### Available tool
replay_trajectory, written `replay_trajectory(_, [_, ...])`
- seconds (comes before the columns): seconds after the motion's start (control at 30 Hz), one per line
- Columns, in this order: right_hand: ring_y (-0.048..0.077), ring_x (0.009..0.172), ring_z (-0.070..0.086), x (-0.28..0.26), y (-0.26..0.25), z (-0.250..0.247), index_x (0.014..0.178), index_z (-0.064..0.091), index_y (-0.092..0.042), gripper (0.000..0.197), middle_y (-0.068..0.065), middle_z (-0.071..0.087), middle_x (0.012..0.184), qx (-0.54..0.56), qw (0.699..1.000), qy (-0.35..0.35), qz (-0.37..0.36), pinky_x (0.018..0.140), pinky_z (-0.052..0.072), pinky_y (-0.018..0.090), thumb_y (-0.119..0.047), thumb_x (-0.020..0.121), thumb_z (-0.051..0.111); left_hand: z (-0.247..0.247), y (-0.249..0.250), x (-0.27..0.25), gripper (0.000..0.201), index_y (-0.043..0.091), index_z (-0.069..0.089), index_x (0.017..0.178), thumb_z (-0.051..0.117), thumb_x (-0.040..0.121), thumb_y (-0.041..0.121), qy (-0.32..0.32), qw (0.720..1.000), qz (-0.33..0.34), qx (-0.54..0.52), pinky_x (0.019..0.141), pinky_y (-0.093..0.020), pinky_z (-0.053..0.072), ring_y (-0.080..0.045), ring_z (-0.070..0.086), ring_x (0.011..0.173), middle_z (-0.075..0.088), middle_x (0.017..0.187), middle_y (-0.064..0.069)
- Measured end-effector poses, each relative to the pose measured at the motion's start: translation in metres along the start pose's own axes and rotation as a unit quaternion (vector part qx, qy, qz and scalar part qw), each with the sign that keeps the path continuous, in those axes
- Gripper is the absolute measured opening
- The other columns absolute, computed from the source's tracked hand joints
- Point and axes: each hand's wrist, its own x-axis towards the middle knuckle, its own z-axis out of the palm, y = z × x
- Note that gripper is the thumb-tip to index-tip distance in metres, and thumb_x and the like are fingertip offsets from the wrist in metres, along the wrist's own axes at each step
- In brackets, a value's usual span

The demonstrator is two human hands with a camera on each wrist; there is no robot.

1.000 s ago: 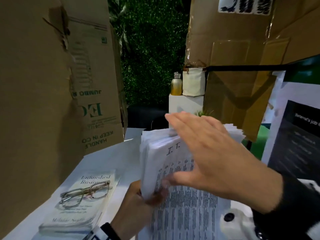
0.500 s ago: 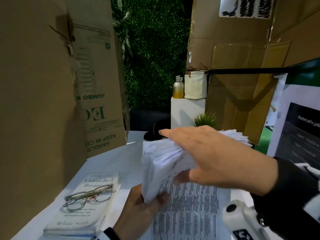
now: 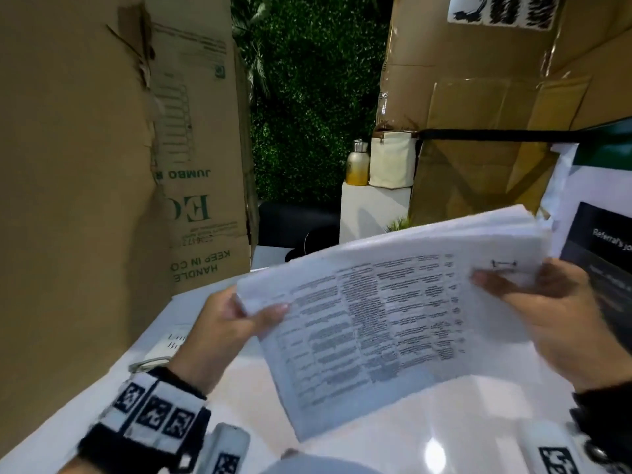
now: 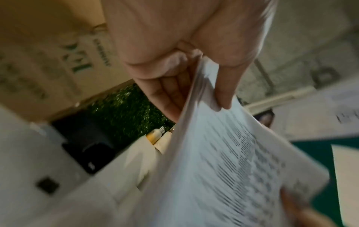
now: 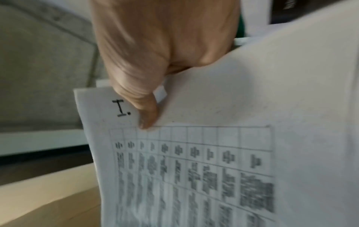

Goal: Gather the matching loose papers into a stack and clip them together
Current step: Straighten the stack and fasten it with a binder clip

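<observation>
Papers, held as a thick stack above the white table, are pinched at opposite ends by the left hand and right hand, so tapping the edges down should square them before clipping.

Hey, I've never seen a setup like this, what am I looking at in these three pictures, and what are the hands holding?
No machine here: a person wears three cameras. The head view looks down over both hands; each wrist view looks along one hand at its fingers.

The left hand and the right hand each grip one end of a thick stack of white printed papers, held above the white table. The right wrist view shows the thumb pressed beside a handwritten "I." on the top sheet.

On the table, a white paperback book peeks out behind the left wrist. Brown cardboard boxes stand around. No clip is visible.
</observation>
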Motion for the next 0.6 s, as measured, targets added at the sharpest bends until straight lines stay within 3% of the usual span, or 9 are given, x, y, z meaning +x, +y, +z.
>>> replay_trajectory(0.07, [0.010, 0.077, 0.075, -0.016, 0.026, 0.003, 0.087, 0.080, -0.022, 0.037, -0.006, 0.080, 0.088, 0.080, 0.995, 0.058, 0.025, 0.067, 0.060, 0.024, 0.010, 0.077, 0.065, 0.013, -0.002, 0.004, 0.052, 0.010, 0.073, 0.111, 0.089, 0.066, 0.029, 0.003, 0.999, -0.016, -0.052, 0.088, -0.050, 0.059, -0.034, 0.073, 0.104, 0.076, 0.114, -0.014])
replay_trajectory(0.13, [0.011, 0.082, 0.075, -0.026, 0.040, 0.004, 0.089, 0.079, -0.017, 0.038, -0.004, 0.080, 0.091, 0.144, 0.985, 0.078, 0.059, 0.067, 0.060, 0.024, 0.013, 0.078, 0.061, 0.024, -0.004, 0.005, 0.043, 0.011, 0.073, 0.110, 0.081, 0.069, 0.018, 0.019, 0.998, -0.019, -0.064, 0.090, -0.054, 0.057, -0.034, 0.073, 0.103, 0.077, 0.111, -0.014])
replay_trajectory(0.2, [0.015, 0.090, 0.075, -0.032, 0.045, 0.000, 0.097, 0.076, -0.016, 0.039, -0.001, 0.079, 0.099, 0.168, 0.981, 0.046, 0.089, 0.068, 0.061, 0.028, 0.012, 0.077, 0.060, 0.027, -0.010, 0.003, 0.029, 0.019, 0.079, 0.100, 0.076, 0.073, 0.008, 0.010, 0.999, -0.012, -0.043, 0.087, -0.050, 0.059, -0.032, 0.074, 0.101, 0.078, 0.107, -0.012])
replay_trajectory(0.27, [0.015, 0.088, 0.076, -0.039, 0.054, -0.008, 0.095, 0.078, -0.018, 0.041, 0.001, 0.079, 0.098, 0.149, 0.982, 0.019, 0.114, 0.067, 0.061, 0.027, 0.013, 0.073, 0.061, 0.022, -0.022, -0.005, 0.028, 0.018, 0.079, 0.098, 0.078, 0.076, 0.000, -0.023, 0.999, -0.028, -0.013, 0.085, -0.046, 0.061, -0.033, 0.074, 0.100, 0.079, 0.105, -0.014])
replay_trajectory(0.33, [0.022, 0.088, 0.076, -0.048, 0.065, -0.009, 0.090, 0.081, -0.017, 0.034, 0.012, 0.078, 0.099, 0.134, 0.977, -0.006, 0.168, 0.069, 0.062, 0.030, 0.001, 0.062, 0.078, 0.016, -0.037, -0.016, 0.033, 0.010, 0.074, 0.107, 0.079, 0.076, -0.001, -0.071, 0.994, -0.067, 0.038, 0.083, -0.039, 0.061, -0.031, 0.074, 0.101, 0.079, 0.106, -0.012])
replay_trajectory(0.4, [0.028, 0.095, 0.074, -0.060, 0.081, -0.008, 0.096, 0.080, -0.014, 0.054, 0.019, 0.076, 0.106, 0.131, 0.968, -0.028, 0.213, 0.078, 0.061, 0.034, -0.021, 0.045, 0.097, 0.013, -0.049, -0.025, 0.050, 0.008, 0.064, 0.123, 0.080, 0.076, -0.001, -0.107, 0.985, -0.118, 0.073, 0.085, -0.032, 0.060, -0.023, 0.074, 0.104, 0.078, 0.112, -0.006])
replay_trajectory(0.43, [0.028, 0.098, 0.073, -0.063, 0.087, -0.006, 0.098, 0.079, -0.014, 0.062, 0.018, 0.076, 0.106, 0.131, 0.966, -0.023, 0.222, 0.081, 0.061, 0.033, -0.027, 0.041, 0.099, 0.012, -0.052, -0.028, 0.057, 0.009, 0.060, 0.128, 0.080, 0.076, 0.002, -0.111, 0.981, -0.139, 0.075, 0.089, -0.033, 0.059, -0.021, 0.073, 0.107, 0.077, 0.115, -0.004])
replay_trajectory(0.5, [0.027, 0.099, 0.073, -0.063, 0.087, 0.000, 0.096, 0.080, -0.020, 0.044, 0.014, 0.077, 0.104, 0.133, 0.967, 0.007, 0.217, 0.085, 0.059, 0.036, -0.017, 0.053, 0.092, 0.011, -0.054, -0.029, 0.061, 0.013, 0.059, 0.130, 0.082, 0.074, 0.013, -0.099, 0.981, -0.143, 0.091, 0.093, -0.036, 0.058, -0.017, 0.073, 0.107, 0.077, 0.115, 0.000])
replay_trajectory(0.6, [0.027, 0.102, 0.072, -0.057, 0.079, 0.002, 0.103, 0.076, -0.015, 0.039, 0.013, 0.076, 0.108, 0.145, 0.970, 0.015, 0.193, 0.088, 0.057, 0.043, 0.002, 0.068, 0.072, 0.010, -0.046, -0.027, 0.053, 0.018, 0.066, 0.121, 0.082, 0.070, 0.022, -0.071, 0.985, -0.103, 0.116, 0.081, -0.028, 0.061, -0.011, 0.075, 0.098, 0.079, 0.106, 0.006])
